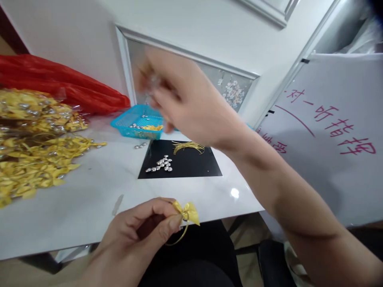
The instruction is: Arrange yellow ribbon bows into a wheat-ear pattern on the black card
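Note:
My left hand [149, 231] pinches a yellow ribbon bow [189, 213] with a thin looped cord, near the table's front edge. Raised over the far side of the table, my right hand [170, 87] is smeared by motion, and whether it holds anything is unclear. Below it lies a black mat [191, 169] bearing silver beads [164, 162] and a bundle of gold cords [188, 147]. A blue basket [119, 122] behind the mat contains silver beads and yellow pieces, partly hidden by my right hand.
A large heap of yellow bows [38, 159] covers the left of the white table [89, 207], beside a red cloth [66, 81]. Loose beads [140, 146] lie by the basket. At the right stands a whiteboard [335, 179] with red writing.

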### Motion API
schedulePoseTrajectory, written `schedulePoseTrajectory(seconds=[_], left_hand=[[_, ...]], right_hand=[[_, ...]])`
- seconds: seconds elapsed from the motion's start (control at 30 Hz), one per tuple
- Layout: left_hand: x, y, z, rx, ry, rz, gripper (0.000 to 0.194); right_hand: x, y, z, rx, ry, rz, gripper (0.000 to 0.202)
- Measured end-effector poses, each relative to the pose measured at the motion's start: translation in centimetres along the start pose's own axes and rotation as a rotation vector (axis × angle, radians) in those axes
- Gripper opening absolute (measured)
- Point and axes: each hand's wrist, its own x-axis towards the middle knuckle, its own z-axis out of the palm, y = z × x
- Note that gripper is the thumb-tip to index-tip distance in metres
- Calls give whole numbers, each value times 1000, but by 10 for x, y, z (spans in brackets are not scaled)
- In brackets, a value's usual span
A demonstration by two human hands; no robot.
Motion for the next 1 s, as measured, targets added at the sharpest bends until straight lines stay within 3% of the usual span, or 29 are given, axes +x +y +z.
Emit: schedulePoseTrajectory(seconds=[0.17,0.3,0.43,0.6,0.73,0.9,1.0], left_hand=[[4,8,8,156,267,120,12],[6,8,17,290,351,206,10],[4,-3,18,322,375,279,8],[-1,-16,17,390,415,352,8],[-3,-18,18,404,421,356,10],[-2,-14,18,493,438,462,16],[-2,-12,17,549,471,509,16]], right_hand=[[-116,10,13,202,-54,244,17],[-159,-11,45,272,82,249,15],[-167,-16,71,100,219,228,13],[-166,-5,83,93,224,269,18],[-163,-3,80,372,235,366,15],[-161,0,69,991,52,612,25],[-164,0,64,1121,-62,673,29]])
